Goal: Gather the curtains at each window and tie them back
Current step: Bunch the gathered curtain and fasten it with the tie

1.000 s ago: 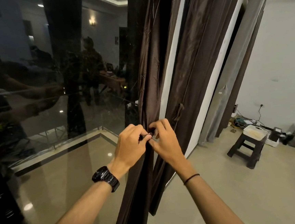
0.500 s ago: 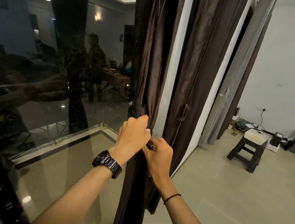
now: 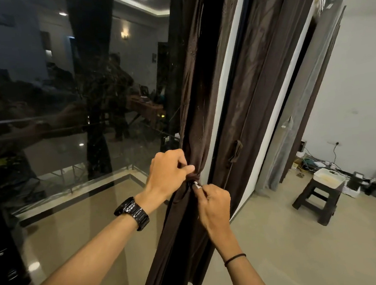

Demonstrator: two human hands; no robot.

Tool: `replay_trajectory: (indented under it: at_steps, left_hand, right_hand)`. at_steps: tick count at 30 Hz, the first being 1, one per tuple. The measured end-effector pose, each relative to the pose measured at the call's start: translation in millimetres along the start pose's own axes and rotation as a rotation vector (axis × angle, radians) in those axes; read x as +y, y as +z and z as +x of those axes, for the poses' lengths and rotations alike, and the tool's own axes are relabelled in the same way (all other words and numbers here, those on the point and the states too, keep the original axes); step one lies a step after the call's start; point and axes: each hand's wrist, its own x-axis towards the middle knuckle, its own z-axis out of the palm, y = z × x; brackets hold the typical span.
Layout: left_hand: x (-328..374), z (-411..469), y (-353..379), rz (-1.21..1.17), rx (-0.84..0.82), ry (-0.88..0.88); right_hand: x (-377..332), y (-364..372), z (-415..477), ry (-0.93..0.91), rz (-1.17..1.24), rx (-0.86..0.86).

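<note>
My left hand has shifted above the curtain tie-back; right hand pinches its end (fingers closed), so the knot looks nearly cinched.

curtain: dark brown, plain
watch: black
wristband: black
stool: dark brown
floor: beige
wall: white

curtain top: cut off | tie-back: mostly behind hands
</note>
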Motion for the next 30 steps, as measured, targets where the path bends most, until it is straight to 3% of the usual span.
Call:
replay_trajectory:
  at_steps: [4, 7, 9, 14, 18, 22, 30]
  left_hand:
    - [-23, -4, 6, -0.17, 0.236, -0.104]
    - [-31, -3, 10, -0.262, 0.263, -0.169]
    - [-29, -5, 14, -0.208, 0.269, -0.118]
    - [-17, -13, 15, 0.158, 0.391, 0.419]
    - [-4, -6, 24, 0.291, 0.298, 0.738]
    - [19, 17, 37, 0.353, 0.145, 0.762]
    - [69, 85, 53, 0.499, 0.152, 0.647]
  right_hand:
    - [15, -1, -9, 0.314, 0.41, -0.055]
    - [15, -2, -11, 0.406, 0.504, -0.099]
    - [14, -5, -4, 0.419, 0.502, -0.098]
    - [24, -16, 12, 0.247, 0.22, -0.197]
    - [17, -26, 25, 0.1, 0.022, -0.212]
    - [3, -46, 52, 0.01, -0.033, -0.057]
    - [24, -98, 128, -0.121, -0.305, 0.058]
